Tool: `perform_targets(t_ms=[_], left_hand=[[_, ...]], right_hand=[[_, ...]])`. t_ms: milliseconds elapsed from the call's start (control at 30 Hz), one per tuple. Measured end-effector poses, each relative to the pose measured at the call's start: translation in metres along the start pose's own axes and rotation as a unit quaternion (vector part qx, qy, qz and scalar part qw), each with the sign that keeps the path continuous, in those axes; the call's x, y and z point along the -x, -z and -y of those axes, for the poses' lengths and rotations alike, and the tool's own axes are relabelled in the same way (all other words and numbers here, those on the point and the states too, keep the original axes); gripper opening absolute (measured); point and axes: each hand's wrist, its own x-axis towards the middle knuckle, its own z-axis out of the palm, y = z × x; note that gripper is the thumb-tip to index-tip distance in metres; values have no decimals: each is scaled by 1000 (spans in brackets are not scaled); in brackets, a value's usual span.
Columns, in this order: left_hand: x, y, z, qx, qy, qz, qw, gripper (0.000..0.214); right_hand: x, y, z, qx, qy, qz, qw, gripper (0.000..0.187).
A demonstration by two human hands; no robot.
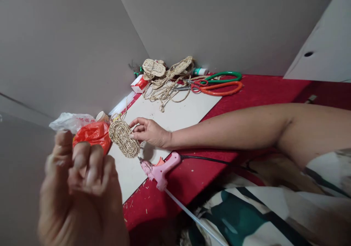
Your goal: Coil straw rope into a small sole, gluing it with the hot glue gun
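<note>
A small oval sole of coiled straw cord point(124, 138) is tilted up above the white board point(161, 114), a loose cord end rising from its top. On its right edge my right hand point(152, 132) has thumb and fingers closed. Close to the camera at lower left, my left hand point(82, 191) turns its palm toward me with fingers curled. It is blurred, and whatever it may pinch I cannot make out. Just below the sole lies a pink hot glue gun point(161, 171), its nozzle near the sole's lower edge and a long glue stick point(192, 215) out of its back.
Straw soles point(154, 67) and loose straw cord point(161, 89) lie at the back, beside scissors with red-orange and green handles point(225, 89). A red plastic bag point(94, 132), a clear bag point(71, 121) and a paper cup point(102, 116) are left. Grey walls enclose the red table point(257, 92).
</note>
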Motion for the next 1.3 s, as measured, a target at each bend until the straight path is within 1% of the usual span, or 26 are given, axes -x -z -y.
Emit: perform_targets(t_ms=[33, 67, 100, 167, 200, 300, 367, 400, 533, 700, 800, 867, 967, 1033, 1100, 1200, 1300], left_hand=[[-8, -14, -7, 40, 28, -5, 999, 22], [-14, -23, -10, 64, 17, -24, 998, 18], [-19, -26, -8, 53, 35, -28, 998, 19], [-24, -20, 8, 11, 99, -47, 994, 26], [-24, -14, 19, 0, 136, -39, 990, 27], [-16, 1, 53, 16, 205, 51, 977, 33], [-8, 2, 67, 30, 227, 80, 970, 37], [-4, 0, 71, 33, 232, 81, 969, 38], [6, -5, 78, 26, 224, 47, 973, 42], [10, 0, 81, -1, 198, 9, 980, 44], [13, 1, 82, -17, 186, -4, 982, 40], [14, 1, 81, -23, 180, -10, 983, 37], [15, -1, 80, -45, 164, -29, 985, 34], [16, -2, 78, -65, 152, -45, 985, 33], [16, -4, 78, -68, 149, -56, 985, 33], [16, -6, 77, -42, 158, -57, 985, 30], [15, -8, 77, -25, 159, -53, 986, 24]], right_hand=[[0, 0, 0, -1, 2, 5, 1000, 26], [-1, 0, 0, -1, 3, 10, 1000, 26], [-1, 0, -1, -3, 5, 16, 1000, 26], [0, -1, -1, -5, 6, 25, 1000, 26], [0, -2, -2, -6, 7, 30, 1000, 26], [3, -3, -3, -5, 9, 41, 999, 25], [6, -5, -4, 4, 11, 49, 999, 26], [7, -5, -5, 12, 11, 55, 998, 26], [12, -7, -9, 58, -2, 79, 995, 25], [11, -5, -14, 93, -15, 90, 991, 27], [11, -5, -16, 108, -15, 91, 990, 27], [12, -5, -16, 131, 5, 92, 987, 27], [15, -5, -16, 184, 63, 96, 976, 28], [16, -5, -17, 214, 90, 95, 968, 31], [18, -5, -17, 237, 103, 88, 962, 34], [19, -6, -17, 278, 108, 87, 950, 37], [19, -5, -14, 328, 106, 121, 931, 43]])
